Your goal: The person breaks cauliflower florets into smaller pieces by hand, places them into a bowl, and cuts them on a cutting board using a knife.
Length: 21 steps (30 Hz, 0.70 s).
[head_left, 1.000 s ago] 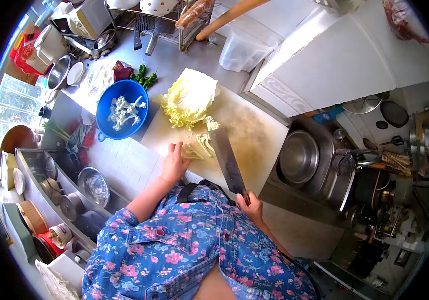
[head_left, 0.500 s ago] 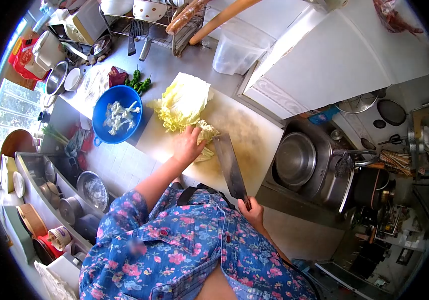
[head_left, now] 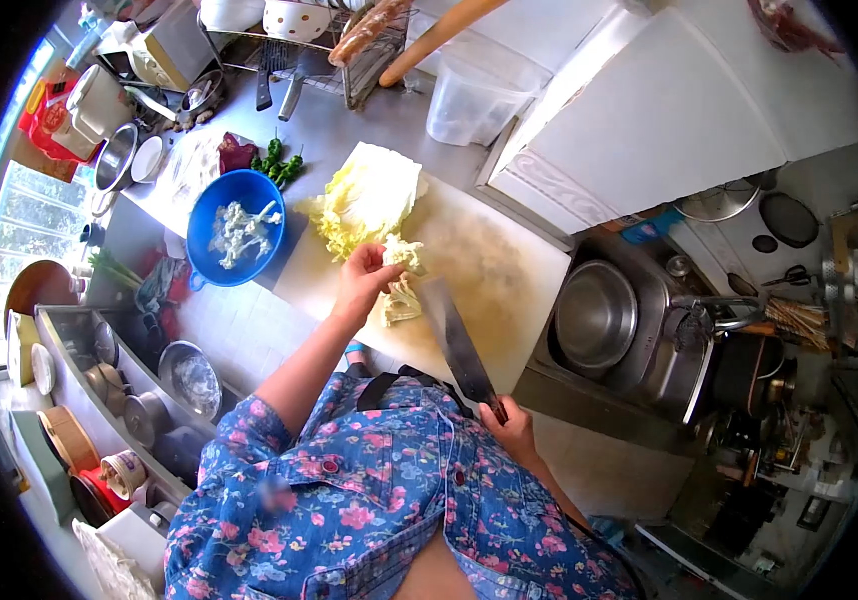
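Observation:
My right hand point(head_left: 511, 428) is wrapped round the handle of a cleaver point(head_left: 461, 345), its blade lying over the cutting board point(head_left: 509, 255). Between the fingers of my left hand point(head_left: 362, 282) is a pale piece of napa cabbage point(head_left: 404, 254), close to the blade's tip. Another cut cabbage piece point(head_left: 400, 303) rests on the board just below that hand. Behind it, a larger portion of napa cabbage leaves point(head_left: 374, 195) lies at the board's far left corner. A blue colander point(head_left: 199, 235) with white-green torn pieces inside stands to the left.
Green peppers point(head_left: 277, 165) sit behind the colander. At the right is a sink with a steel basin point(head_left: 596, 315). A clear plastic bin point(head_left: 474, 100) and a wire rack point(head_left: 364, 85) stand at the back. An open drawer point(head_left: 119, 385) with pots is at lower left.
My left hand has lifted slightly and now pinches a cabbage piece off the board, leaving another piece lying below. The cleaver has shifted only a little.

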{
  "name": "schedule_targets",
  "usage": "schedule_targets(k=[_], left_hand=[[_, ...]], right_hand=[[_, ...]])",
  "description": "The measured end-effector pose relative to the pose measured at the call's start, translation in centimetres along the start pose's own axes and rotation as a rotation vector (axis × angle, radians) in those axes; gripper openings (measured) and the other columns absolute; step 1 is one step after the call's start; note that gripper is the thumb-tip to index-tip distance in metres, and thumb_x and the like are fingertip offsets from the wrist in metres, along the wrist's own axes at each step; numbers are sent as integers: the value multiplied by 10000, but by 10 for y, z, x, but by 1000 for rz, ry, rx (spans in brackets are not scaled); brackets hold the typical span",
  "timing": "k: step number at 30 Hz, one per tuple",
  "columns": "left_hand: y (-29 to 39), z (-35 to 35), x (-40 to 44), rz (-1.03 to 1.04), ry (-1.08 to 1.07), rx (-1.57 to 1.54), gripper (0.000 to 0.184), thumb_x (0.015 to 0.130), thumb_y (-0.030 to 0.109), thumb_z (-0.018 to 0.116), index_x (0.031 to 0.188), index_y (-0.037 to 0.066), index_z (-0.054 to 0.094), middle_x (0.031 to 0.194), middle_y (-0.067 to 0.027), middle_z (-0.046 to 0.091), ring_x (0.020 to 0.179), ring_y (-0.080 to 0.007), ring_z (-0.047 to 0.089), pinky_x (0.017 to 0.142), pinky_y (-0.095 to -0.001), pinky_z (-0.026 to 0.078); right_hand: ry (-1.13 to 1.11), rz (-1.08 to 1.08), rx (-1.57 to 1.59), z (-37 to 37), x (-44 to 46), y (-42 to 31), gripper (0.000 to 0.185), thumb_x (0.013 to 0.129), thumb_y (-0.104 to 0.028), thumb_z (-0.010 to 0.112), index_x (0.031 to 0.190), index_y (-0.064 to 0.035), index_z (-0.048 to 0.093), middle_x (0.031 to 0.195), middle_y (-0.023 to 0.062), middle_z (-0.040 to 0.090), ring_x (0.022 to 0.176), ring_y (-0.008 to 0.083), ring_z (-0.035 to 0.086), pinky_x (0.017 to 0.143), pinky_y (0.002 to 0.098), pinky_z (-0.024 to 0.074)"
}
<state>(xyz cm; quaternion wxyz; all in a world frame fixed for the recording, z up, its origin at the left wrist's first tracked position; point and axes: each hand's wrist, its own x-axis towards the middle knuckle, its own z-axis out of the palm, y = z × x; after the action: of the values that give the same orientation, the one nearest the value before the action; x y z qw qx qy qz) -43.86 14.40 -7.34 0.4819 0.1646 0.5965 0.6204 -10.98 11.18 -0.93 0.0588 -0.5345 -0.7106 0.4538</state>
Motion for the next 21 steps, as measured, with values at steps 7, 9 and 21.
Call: schedule_targets(k=[7, 9, 21], left_hand=[[9, -59, -41, 80, 303, 176, 278, 762, 49, 668, 990, -3, 519, 819, -54, 598, 670, -118, 576, 563, -257, 459], [-24, -75, -38, 103, 277, 336, 280, 748, 67, 685, 967, -12, 530, 797, -58, 594, 662, -133, 568, 573, -268, 465], [-17, -59, -44, 334, 163, 1016, 514, 657, 154, 756, 1138, 94, 586, 996, -107, 575, 837, -260, 589, 751, -370, 494]], right_hand=[[-234, -75, -118, 8, 18, 0, 285, 873, -306, 612, 883, -24, 576, 735, 181, 608, 682, 339, 609, 615, 402, 467], [-260, -52, -153, 14, 23, -1, 299, 867, -320, 614, 873, -24, 569, 744, 186, 615, 696, 350, 615, 621, 413, 469], [-6, 16, -17, 28, 37, -12, 352, 849, -305, 641, 746, -2, 494, 594, 157, 498, 531, 284, 487, 540, 391, 411]])
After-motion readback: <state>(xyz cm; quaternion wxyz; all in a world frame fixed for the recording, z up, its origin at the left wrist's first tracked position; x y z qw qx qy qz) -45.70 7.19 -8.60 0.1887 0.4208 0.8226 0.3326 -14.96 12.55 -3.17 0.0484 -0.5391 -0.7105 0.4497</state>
